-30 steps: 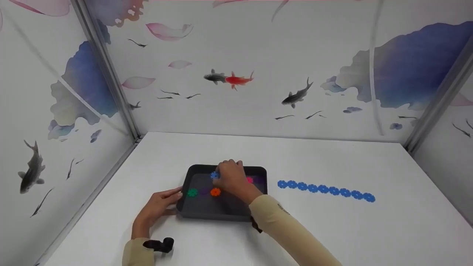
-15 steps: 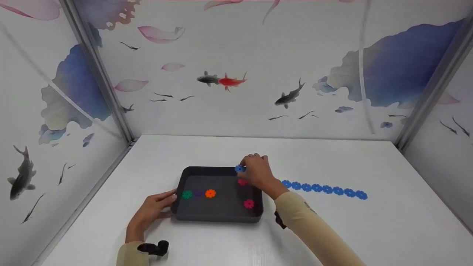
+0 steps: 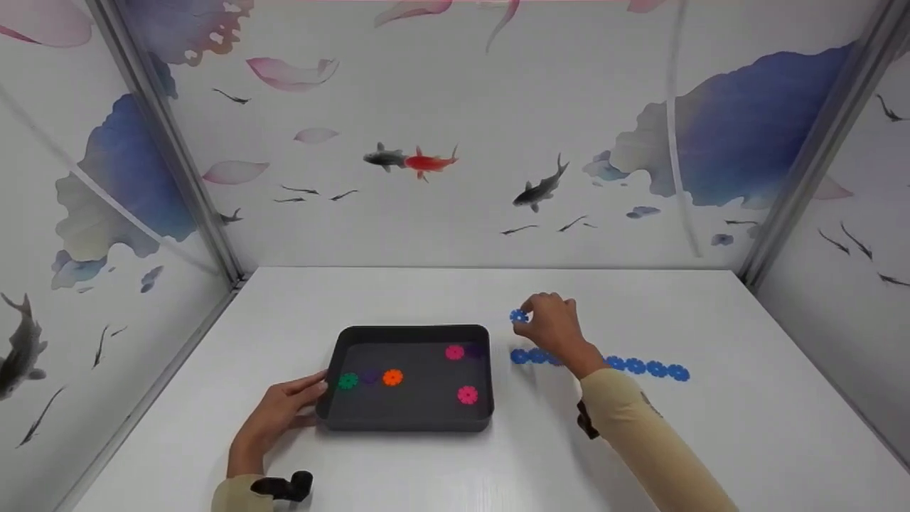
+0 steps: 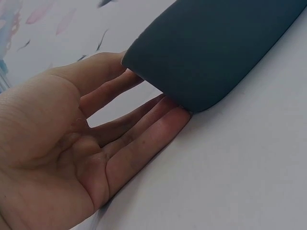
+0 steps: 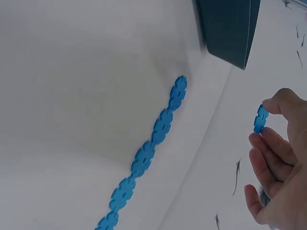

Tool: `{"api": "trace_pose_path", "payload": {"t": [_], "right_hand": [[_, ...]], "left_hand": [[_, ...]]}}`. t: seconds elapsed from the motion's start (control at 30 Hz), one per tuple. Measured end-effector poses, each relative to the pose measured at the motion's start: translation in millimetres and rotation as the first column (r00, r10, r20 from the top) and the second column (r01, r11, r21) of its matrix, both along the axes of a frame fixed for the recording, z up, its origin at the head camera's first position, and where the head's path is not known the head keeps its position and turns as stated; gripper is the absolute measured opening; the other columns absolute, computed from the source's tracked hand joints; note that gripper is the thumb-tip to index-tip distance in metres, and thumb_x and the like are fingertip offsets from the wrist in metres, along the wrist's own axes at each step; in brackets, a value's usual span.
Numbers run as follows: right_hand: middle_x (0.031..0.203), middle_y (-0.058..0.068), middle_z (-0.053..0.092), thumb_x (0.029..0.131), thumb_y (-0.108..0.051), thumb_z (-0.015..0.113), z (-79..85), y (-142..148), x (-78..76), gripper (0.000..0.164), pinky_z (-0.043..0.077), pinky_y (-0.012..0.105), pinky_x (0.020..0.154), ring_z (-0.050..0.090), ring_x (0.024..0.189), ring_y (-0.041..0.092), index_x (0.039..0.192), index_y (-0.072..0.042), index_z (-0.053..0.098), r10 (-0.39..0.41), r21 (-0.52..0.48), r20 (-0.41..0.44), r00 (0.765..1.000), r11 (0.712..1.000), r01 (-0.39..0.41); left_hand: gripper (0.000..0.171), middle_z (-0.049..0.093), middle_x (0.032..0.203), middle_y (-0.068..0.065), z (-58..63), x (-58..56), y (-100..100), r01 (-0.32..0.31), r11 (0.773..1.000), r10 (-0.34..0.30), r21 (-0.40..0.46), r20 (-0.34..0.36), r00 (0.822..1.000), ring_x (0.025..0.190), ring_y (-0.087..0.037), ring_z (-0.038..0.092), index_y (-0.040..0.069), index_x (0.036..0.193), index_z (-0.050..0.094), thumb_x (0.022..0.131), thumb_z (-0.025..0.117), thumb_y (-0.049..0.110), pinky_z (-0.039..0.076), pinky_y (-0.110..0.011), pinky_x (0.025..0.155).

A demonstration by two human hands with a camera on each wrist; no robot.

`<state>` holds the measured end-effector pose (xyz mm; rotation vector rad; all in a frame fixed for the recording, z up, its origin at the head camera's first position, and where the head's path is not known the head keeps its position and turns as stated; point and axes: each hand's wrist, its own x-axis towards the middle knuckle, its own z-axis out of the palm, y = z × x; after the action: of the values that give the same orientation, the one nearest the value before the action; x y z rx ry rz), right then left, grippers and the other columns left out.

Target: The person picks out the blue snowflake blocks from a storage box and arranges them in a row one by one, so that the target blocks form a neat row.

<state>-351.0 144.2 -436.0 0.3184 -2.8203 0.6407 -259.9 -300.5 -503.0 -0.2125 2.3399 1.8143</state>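
Note:
My right hand (image 3: 559,326) pinches a blue snowflake-shaped building disc (image 3: 519,316) between thumb and forefinger, beyond the left end of a row of blue discs (image 3: 657,368). In the right wrist view, the pinched blue disc (image 5: 261,119) is seen nearly edge-on. The row's discs lie edge to edge on the table, some hidden behind my right hand and wrist. My left hand (image 3: 279,410) touches the left side of a dark grey tray (image 3: 405,425), its fingers extended. From the left wrist view, the fingertips (image 4: 175,120) meet the tray's end wall (image 4: 192,62).
Inside the tray lie a green disc (image 3: 348,380), an orange disc (image 3: 392,377), two pink discs, one nearer the front (image 3: 467,395), and dark purple discs (image 3: 371,375). White walls printed with fish (image 3: 430,163) enclose the white table (image 3: 398,469) at the back and sides.
My right hand has carried the blue disc from above the tray rightward, over to the row. The left hand stays at the tray's side. The head view has shifted slightly.

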Motion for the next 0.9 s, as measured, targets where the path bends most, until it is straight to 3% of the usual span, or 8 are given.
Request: {"api": "trace_pose_path", "payload": {"t": [0.3, 0.63, 0.9], "right_hand": [[0.114, 0.021, 0.071, 0.089, -0.024, 0.075, -8.5, 52, 0.4, 0.036, 0.037, 0.059, 0.1, 0.061, 0.11, 0.039, 0.113, 0.002, 0.072, -0.07, -0.042, 0.058, 0.996, 0.996, 0.073], [0.113, 0.025, 0.07, 0.09, -0.023, 0.072, -23.9, 105, 9.8, 0.037, 0.037, 0.061, 0.096, 0.06, 0.11, 0.044, 0.112, 0.006, 0.07, -0.13, -0.054, 0.068, 0.989, 0.99, 0.134], [0.116, 0.029, 0.067, 0.092, -0.024, 0.068, -26.5, 157, 21.4, 0.04, 0.034, 0.065, 0.094, 0.058, 0.111, 0.048, 0.115, 0.009, 0.066, -0.211, -0.031, 0.112, 0.971, 0.976, 0.216]], "left_hand": [[0.062, 0.041, 0.157, -0.021, 3.4, -2.4, 1, 0.019, 1.0, -0.019, 0.009, -0.006, 1.0, 0.138, -0.036, 0.049, 0.012, 0.147, 0.051, 0.095, 0.068, 0.04, 0.057, -0.042, 0.094], [0.062, 0.045, 0.154, -0.022, 2.8, 1.4, 1, 0.009, 1.0, -0.009, -0.009, 0.004, 1.0, 0.132, -0.03, 0.056, 0.011, 0.146, 0.052, 0.095, 0.068, 0.041, 0.058, -0.041, 0.092], [0.061, 0.048, 0.152, -0.021, 0.9, 2.4, 1, 0.0, 1.0, 0.0, 0.004, 0.011, 1.0, 0.128, -0.029, 0.059, 0.009, 0.145, 0.053, 0.095, 0.068, 0.04, 0.056, -0.044, 0.095]]}}
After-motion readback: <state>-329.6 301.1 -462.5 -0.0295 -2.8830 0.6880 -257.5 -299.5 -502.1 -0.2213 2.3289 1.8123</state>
